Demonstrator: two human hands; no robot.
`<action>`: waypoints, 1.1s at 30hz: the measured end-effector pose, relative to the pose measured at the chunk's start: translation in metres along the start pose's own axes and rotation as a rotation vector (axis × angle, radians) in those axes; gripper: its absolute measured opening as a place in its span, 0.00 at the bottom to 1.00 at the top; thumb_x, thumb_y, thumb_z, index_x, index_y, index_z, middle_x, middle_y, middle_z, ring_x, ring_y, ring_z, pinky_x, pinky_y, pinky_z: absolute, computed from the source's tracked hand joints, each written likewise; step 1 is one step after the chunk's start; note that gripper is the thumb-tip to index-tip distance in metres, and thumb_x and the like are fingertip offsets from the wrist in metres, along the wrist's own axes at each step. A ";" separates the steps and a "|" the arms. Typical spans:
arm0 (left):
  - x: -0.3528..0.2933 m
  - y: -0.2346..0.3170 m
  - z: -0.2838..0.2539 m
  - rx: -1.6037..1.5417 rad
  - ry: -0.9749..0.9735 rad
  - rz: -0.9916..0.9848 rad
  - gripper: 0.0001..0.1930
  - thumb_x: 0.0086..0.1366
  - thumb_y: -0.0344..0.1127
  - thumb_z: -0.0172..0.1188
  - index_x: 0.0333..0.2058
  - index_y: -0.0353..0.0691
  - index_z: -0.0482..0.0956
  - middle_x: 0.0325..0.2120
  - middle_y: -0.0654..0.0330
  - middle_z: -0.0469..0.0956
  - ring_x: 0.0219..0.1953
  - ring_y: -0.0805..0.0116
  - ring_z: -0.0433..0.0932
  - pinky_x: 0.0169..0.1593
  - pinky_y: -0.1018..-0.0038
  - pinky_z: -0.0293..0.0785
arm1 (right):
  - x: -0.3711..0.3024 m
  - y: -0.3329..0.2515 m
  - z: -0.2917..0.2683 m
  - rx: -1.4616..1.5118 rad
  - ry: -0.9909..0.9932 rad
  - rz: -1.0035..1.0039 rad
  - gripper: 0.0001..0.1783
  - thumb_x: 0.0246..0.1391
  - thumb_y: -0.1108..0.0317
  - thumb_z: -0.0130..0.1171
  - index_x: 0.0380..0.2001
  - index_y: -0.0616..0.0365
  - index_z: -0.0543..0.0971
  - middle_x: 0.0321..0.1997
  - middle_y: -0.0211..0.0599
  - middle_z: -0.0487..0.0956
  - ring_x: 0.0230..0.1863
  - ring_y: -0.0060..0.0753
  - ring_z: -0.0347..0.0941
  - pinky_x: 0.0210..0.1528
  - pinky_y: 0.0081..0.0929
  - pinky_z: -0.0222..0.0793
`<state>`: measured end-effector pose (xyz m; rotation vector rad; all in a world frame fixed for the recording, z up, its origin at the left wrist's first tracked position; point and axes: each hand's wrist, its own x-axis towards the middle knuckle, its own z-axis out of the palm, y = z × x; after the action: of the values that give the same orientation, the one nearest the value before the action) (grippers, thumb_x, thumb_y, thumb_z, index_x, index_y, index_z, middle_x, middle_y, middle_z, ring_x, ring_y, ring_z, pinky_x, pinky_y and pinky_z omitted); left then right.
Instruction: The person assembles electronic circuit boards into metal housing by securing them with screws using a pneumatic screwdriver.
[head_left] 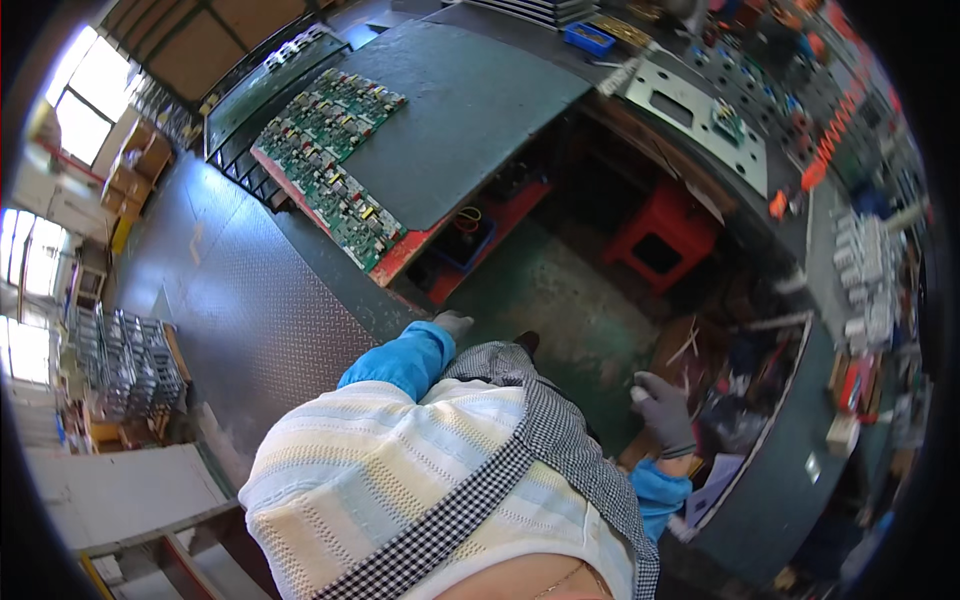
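Note:
My left hand (455, 323), in a grey glove with a blue sleeve cover (405, 358), hangs just in front of the near corner of the workbench. Its fingers are mostly hidden. My right hand (665, 415), also grey-gloved, is held out to the right, beside an open-topped bin (745, 425) of mixed scraps. Its fingers are loosely bent and a little apart, with nothing seen in them. Green circuit boards (335, 185) crowded with parts lie in rows along the left side of the dark bench top (470, 105).
Under the bench stand a red plastic stool (665, 235) and a shelf with a blue tray (470, 245). A pale perforated plate (695, 120) with one small board (728, 122) lies at the right. An orange coiled hose (835, 135) hangs there. Metal racks (125, 360) stand at left.

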<state>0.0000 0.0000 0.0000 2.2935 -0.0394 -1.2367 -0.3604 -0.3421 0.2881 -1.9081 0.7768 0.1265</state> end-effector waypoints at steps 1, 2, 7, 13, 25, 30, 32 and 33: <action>-0.019 0.005 0.023 -0.042 0.078 0.037 0.29 0.65 0.51 0.63 0.60 0.42 0.78 0.55 0.46 0.80 0.58 0.53 0.79 0.62 0.63 0.72 | 0.002 0.008 -0.002 -0.104 -0.040 0.011 0.25 0.61 0.57 0.61 0.57 0.59 0.79 0.55 0.51 0.82 0.58 0.46 0.79 0.61 0.34 0.71; -0.054 0.030 0.035 0.024 0.053 0.070 0.28 0.65 0.50 0.63 0.59 0.40 0.78 0.55 0.45 0.80 0.59 0.51 0.78 0.63 0.62 0.72 | 0.000 0.019 -0.006 -0.202 -0.074 0.029 0.24 0.62 0.57 0.60 0.56 0.61 0.79 0.54 0.50 0.83 0.57 0.45 0.79 0.59 0.35 0.72; -0.035 0.198 -0.063 0.000 0.056 0.295 0.28 0.66 0.50 0.62 0.59 0.40 0.77 0.55 0.45 0.80 0.60 0.48 0.76 0.64 0.60 0.70 | 0.149 -0.017 -0.016 -0.252 -0.090 0.074 0.24 0.61 0.59 0.60 0.56 0.62 0.79 0.53 0.50 0.83 0.55 0.45 0.80 0.58 0.33 0.72; -0.059 0.258 -0.118 -0.219 0.445 0.514 0.26 0.65 0.46 0.66 0.57 0.41 0.77 0.50 0.47 0.82 0.55 0.51 0.80 0.59 0.62 0.75 | 0.251 0.002 -0.028 -0.267 -0.221 -0.019 0.24 0.60 0.58 0.60 0.54 0.62 0.80 0.51 0.50 0.83 0.54 0.47 0.80 0.57 0.35 0.72; -0.052 0.188 -0.234 -0.141 1.283 -0.535 0.34 0.58 0.55 0.68 0.58 0.40 0.74 0.55 0.42 0.75 0.60 0.43 0.74 0.61 0.53 0.72 | 0.443 -0.140 -0.038 -0.504 -0.567 -0.355 0.24 0.60 0.57 0.59 0.55 0.60 0.80 0.55 0.49 0.82 0.59 0.48 0.77 0.61 0.37 0.71; -0.045 0.166 -0.240 -0.177 1.133 -0.464 0.28 0.58 0.54 0.68 0.53 0.46 0.79 0.50 0.44 0.78 0.53 0.43 0.78 0.56 0.54 0.76 | 0.471 -0.260 0.037 -0.568 -0.741 -0.611 0.26 0.60 0.55 0.61 0.56 0.59 0.80 0.56 0.49 0.81 0.60 0.51 0.76 0.62 0.38 0.71; -0.056 0.173 -0.245 -0.169 1.093 -0.354 0.26 0.60 0.53 0.65 0.50 0.41 0.79 0.51 0.45 0.78 0.54 0.44 0.78 0.56 0.55 0.77 | 0.483 -0.300 0.083 -0.568 -0.821 -0.807 0.27 0.60 0.54 0.61 0.58 0.57 0.78 0.58 0.49 0.80 0.60 0.52 0.75 0.61 0.39 0.72; -0.068 0.175 -0.247 -0.168 1.095 -0.352 0.26 0.60 0.53 0.65 0.50 0.41 0.79 0.51 0.45 0.78 0.54 0.44 0.78 0.56 0.55 0.77 | 0.485 -0.325 0.110 -0.581 -0.843 -0.894 0.27 0.60 0.54 0.61 0.58 0.56 0.77 0.60 0.49 0.78 0.60 0.53 0.75 0.60 0.41 0.72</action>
<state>0.1923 -0.0247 0.2427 2.5649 0.8354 0.0320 0.2321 -0.3847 0.2891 -2.2664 -0.7590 0.5867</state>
